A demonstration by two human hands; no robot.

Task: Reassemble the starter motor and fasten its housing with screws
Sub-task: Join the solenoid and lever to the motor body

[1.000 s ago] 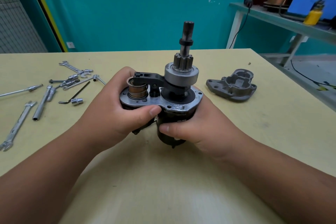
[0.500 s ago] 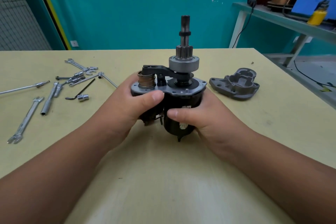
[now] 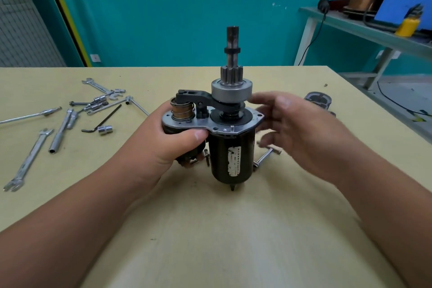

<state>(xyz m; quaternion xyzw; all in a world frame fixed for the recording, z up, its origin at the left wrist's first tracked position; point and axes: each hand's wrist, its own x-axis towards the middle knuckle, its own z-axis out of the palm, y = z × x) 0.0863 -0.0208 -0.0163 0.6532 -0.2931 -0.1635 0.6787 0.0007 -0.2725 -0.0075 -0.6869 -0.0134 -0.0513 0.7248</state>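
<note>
The starter motor (image 3: 230, 152) stands upright on the yellow table (image 3: 210, 229), black body below, silver plate, pinion gear and shaft on top. My left hand (image 3: 163, 145) grips its left side around the solenoid, thumb on the plate's front edge. My right hand (image 3: 301, 133) hovers just right of the motor with fingers spread, blurred and holding nothing. The grey nose housing (image 3: 319, 98) lies behind my right hand, mostly hidden. A screw (image 3: 207, 158) leans beside the motor body.
Wrenches, sockets, a hex key and a tube spanner (image 3: 62, 131) lie scattered at the table's left. A T-handle tool (image 3: 265, 155) lies on the table under my right hand. A side bench (image 3: 374, 33) with a yellow bottle stands at the far right.
My right hand has let go of the motor body and moved off to the right, fingers opening. The left hand keeps its grip and the motor stays upright.
</note>
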